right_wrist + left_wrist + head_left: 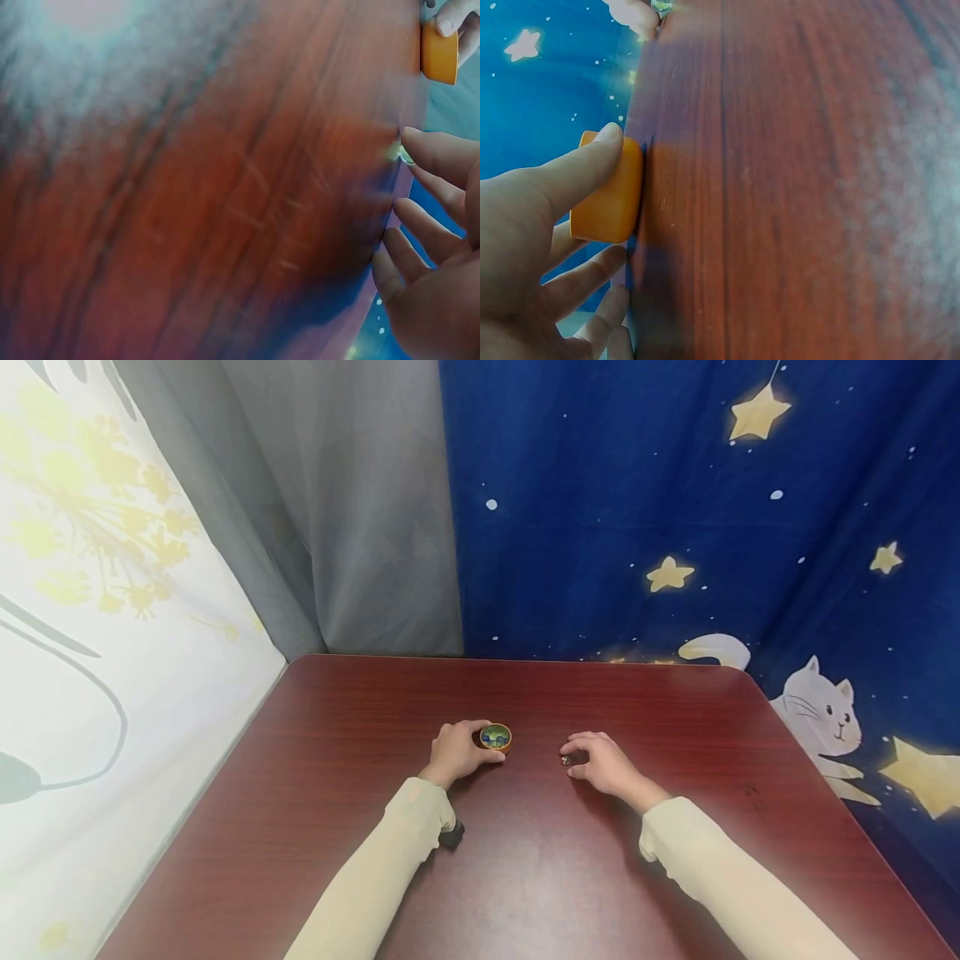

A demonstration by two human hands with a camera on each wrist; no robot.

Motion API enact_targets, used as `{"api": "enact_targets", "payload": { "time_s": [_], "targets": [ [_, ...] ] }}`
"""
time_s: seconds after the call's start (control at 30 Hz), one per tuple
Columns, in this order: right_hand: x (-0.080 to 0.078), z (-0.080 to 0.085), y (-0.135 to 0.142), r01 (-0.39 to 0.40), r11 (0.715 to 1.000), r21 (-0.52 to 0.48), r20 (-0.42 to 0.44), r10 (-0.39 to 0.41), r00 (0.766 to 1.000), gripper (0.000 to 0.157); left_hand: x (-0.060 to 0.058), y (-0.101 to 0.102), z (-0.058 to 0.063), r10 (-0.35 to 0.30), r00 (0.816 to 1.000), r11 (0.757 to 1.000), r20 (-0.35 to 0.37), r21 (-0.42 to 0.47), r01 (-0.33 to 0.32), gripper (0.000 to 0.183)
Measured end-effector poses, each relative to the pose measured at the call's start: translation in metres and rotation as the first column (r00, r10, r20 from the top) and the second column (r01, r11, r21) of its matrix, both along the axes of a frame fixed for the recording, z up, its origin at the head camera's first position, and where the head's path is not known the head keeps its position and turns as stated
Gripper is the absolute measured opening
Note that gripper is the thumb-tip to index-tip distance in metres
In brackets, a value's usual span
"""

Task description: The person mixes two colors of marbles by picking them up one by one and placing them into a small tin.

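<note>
On the table my left hand (456, 750) holds a small round orange bowl (613, 199) by its side, thumb on the near side and fingers around the far side. Blue and green glassy pieces, perhaps marbles (495, 741), show inside it. To the right, my right hand (603, 763) is low over the tabletop with thumb and forefinger parted. A small clear glass marble (406, 156) lies between those two fingertips, and a gap shows around it in the head view. Its other fingers rest near the table surface.
The dark red wood-grain table (525, 877) spreads under both arms. A black object (452, 836) shows at the left cuff. Behind the table hang a grey curtain (375, 510) and a blue star-patterned one (570, 527); a white patterned cloth (112, 635) is at the left.
</note>
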State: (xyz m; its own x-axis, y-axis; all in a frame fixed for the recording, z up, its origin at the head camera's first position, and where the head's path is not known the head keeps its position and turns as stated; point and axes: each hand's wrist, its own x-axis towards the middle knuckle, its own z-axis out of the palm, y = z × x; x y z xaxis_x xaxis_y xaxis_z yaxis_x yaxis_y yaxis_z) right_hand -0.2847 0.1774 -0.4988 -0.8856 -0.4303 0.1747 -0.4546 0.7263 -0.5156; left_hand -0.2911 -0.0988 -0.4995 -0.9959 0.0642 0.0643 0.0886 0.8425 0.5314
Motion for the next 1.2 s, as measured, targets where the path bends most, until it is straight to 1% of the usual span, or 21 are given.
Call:
{"api": "enact_targets", "payload": {
  "time_s": [0.27, 0.53, 0.87, 1.07, 1.2],
  "targets": [
    [-0.001, 0.0, -0.002, 0.013, 1.0, -0.012, -0.032, -0.013, 0.999, 0.024, 0.001, 0.0, 0.002, -0.002, 1.0, 1.0, 0.003, 0.002, 0.002, 0.068],
    [-0.001, 0.001, -0.005, 0.015, 1.0, -0.025, -0.039, -0.016, 0.999, 0.019, 0.0, 0.0, 0.003, 0.004, 1.0, 1.0, 0.007, -0.002, -0.004, 0.069],
    [-0.003, 0.002, -0.016, 0.02, 0.999, -0.038, -0.034, -0.021, 0.999, 0.018, 0.0, -0.001, 0.001, 0.001, 1.0, 1.0, 0.006, 0.003, -0.001, 0.069],
    [-0.002, 0.004, -0.024, 0.074, 0.996, -0.047, 0.015, -0.074, 0.997, 0.018, 0.002, 0.001, 0.002, 0.003, 1.0, 1.0, 0.012, 0.008, -0.003, 0.068],
    [-0.001, 0.004, -0.028, 0.071, 0.995, -0.064, 0.006, -0.071, 0.997, 0.019, 0.003, 0.002, 0.003, 0.005, 1.0, 1.0, 0.007, 0.005, -0.005, 0.068]
  ]
}}
